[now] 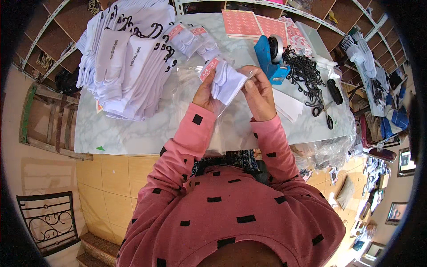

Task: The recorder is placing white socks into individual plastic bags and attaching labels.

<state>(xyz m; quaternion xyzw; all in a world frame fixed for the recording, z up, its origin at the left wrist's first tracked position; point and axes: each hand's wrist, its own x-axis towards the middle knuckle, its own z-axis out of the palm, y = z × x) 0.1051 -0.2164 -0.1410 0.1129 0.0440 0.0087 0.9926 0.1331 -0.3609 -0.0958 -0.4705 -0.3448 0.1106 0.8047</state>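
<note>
Head view gives us the two hands above the middle of the desk (133, 139), near its front edge. Between them we see the white socks (227, 83), folded to a small bundle, with clear plastic of a bag (221, 107) around them. A red label (208, 70) covers their upper left end. Our left hand (205, 92) is closed on this left end, with the thumb near the label. Our right hand (260, 94) is also narrow: its thumb and forefinger pinch the plastic at the right end of the socks.

Just beyond the socks, two packs (195, 41) of the same kind lie side by side, each with a red label. To the left we see a large pile (129, 78) of white socks, with black hooks (155, 30) at many of the tops. Red sheets (242, 23) lie at the far side. Right of the hands stands a blue tape dispenser (265, 57), and next to it a heap of loose black hooks. Nearer to us are some white strips (288, 105) and, further right, scissors (329, 121) with black handles. At the left front of the desk lies a small green scrap (100, 148).
</note>
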